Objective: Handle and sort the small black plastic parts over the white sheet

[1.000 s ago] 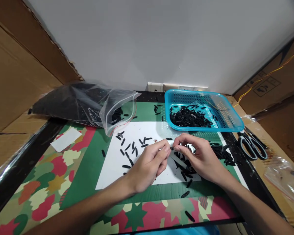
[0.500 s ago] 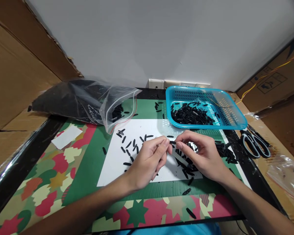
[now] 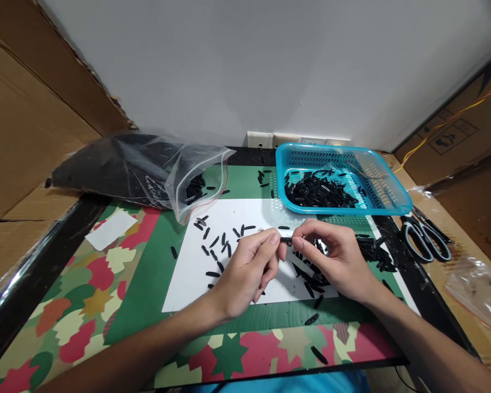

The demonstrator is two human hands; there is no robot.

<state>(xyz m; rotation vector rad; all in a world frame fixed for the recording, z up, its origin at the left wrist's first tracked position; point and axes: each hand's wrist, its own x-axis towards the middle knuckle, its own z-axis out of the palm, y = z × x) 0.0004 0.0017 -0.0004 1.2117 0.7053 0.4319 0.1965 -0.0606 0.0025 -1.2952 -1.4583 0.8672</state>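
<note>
Between my two hands, over the white paper (image 3: 180,289), a small black elongated piece (image 3: 286,240) is pinched at both ends. My left hand (image 3: 251,267) is closed, thumb and forefinger on its left end. The fingertips of my right hand (image 3: 335,256) press its right end. Similar loose black pieces (image 3: 213,254) lie scattered on the paper to the left of my hands. A denser cluster of them (image 3: 311,284) sits under my right hand, partly hidden by it, with a pale strip among them. More form a heap (image 3: 376,254) to the right.
A blue plastic basket (image 3: 405,204) with black pieces and thin sticks stands behind my right hand. An open zip bag (image 3: 118,169) full of black material lies at back left. Scissors (image 3: 425,240) and a small clear bag (image 3: 474,289) are at right. Cardboard boxes (image 3: 36,87) flank the table.
The view has shifted very slightly. Both hands keep their pinch on the black piece, with little visible movement.
</note>
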